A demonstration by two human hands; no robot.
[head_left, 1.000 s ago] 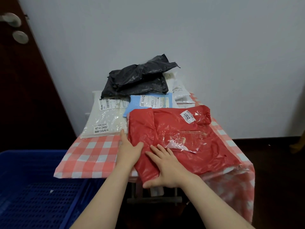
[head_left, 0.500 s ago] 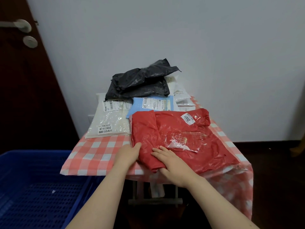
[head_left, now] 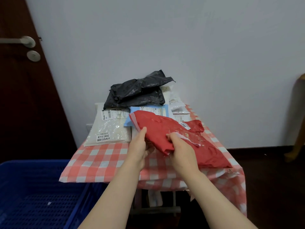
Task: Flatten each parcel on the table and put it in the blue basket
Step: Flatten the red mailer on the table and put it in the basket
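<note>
Domestic room, probably a home. Red-and-white checked tablecloth [head_left: 105,156] lies under the grip on the red parcel [head_left: 189,142]. Dark wooden door [head_left: 24,104] with lever handle [head_left: 18,41] well left of the grip; plain pale wall [head_left: 181,47] beyond it; wooden furniture leg [head_left: 298,129] far right, standing on dark floor [head_left: 272,187].

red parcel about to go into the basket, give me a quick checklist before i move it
1. Left hand grips the red parcel at its left edge: ok.
2. Right hand grips its near edge: ok.
3. Parcel flattened: cannot tell; it is creased and its left side is raised off the table.
4. Blue basket has room: ok; the visible part holds only a small white scrap.
5. Clear of other parcels: cannot tell; its raised corner overlaps the light blue parcel in this view.
</note>
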